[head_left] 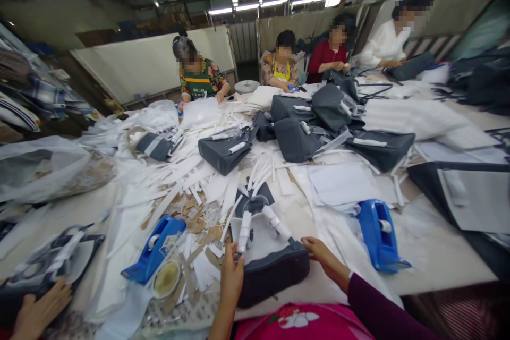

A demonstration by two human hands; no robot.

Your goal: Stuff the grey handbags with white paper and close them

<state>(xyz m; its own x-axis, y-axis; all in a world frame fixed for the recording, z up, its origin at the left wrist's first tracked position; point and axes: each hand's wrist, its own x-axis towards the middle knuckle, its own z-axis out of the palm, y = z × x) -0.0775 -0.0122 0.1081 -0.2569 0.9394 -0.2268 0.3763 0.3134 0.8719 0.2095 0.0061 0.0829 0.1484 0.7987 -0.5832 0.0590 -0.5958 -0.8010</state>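
Observation:
A dark handbag (274,276) lies on the table right in front of me, its base toward me. White sheeting (258,234) lies over its far part, and its handles (277,221) are wrapped in white padding. My left hand (232,273) grips the bag's left side, thumb and fingers close to one wrapped handle. At the right corner my right hand (321,255) pinches the bag's edge; some of its fingertips are hidden.
Blue tape dispensers stand left (155,249) and right (380,236) of the bag. A round tub (166,279) sits near the left one. Paper scraps (195,212) and several dark handbags (225,149) cover the table beyond. A neighbour's hand (42,308) touches another bag at left; several people work opposite.

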